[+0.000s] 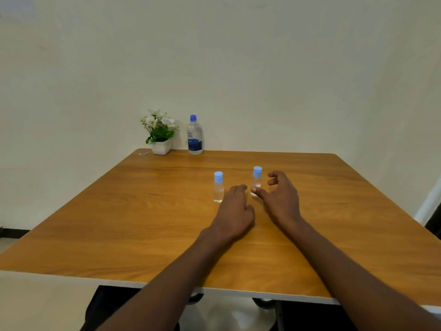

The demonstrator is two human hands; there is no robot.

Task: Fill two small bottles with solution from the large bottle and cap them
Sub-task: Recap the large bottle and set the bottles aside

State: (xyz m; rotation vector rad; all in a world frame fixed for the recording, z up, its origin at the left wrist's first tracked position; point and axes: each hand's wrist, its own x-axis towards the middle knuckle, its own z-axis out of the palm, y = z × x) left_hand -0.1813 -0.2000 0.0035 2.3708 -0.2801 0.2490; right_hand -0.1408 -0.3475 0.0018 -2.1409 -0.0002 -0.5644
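Two small clear bottles with light blue caps stand upright on the wooden table [119,211]. The left small bottle [218,188] is just left of my left hand [235,211], which lies palm down with relaxed fingers and holds nothing. The right small bottle [256,180] stands between my two hands. My right hand [282,194] is beside it with fingers loosely spread and its thumb tip near the bottle's base; whether the thumb touches it is unclear. The large solution bottle [195,136], capped in blue, stands at the table's far edge by the wall.
A white pot of flowers [160,132] sits left of the large bottle at the far edge. A small clear object [143,153] lies at the far left corner. The table's near edge is close to my body.
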